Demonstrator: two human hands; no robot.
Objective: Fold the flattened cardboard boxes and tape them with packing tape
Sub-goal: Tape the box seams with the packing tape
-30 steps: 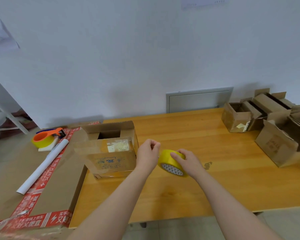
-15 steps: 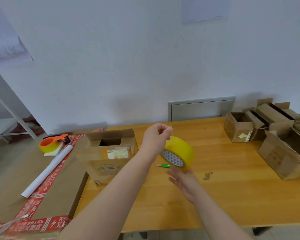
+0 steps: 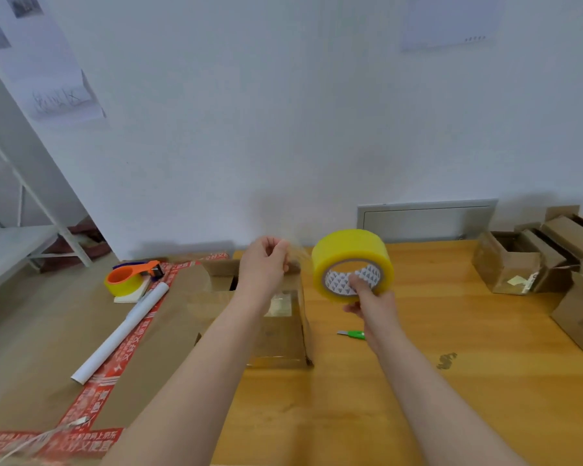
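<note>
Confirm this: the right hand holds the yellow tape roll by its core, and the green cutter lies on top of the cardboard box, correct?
No: in the head view the green cutter lies on the wooden table, beside the cardboard box. The rest holds.

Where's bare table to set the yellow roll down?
Near edge of the table, between the open box and the dark stain. Also between the green cutter and the right-hand boxes. Crowded: left, with flat cardboard, white tube, tape dispenser.

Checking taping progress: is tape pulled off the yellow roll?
Pulled out: a faint clear strip runs from the left hand to the roll, held by the right hand.
</note>
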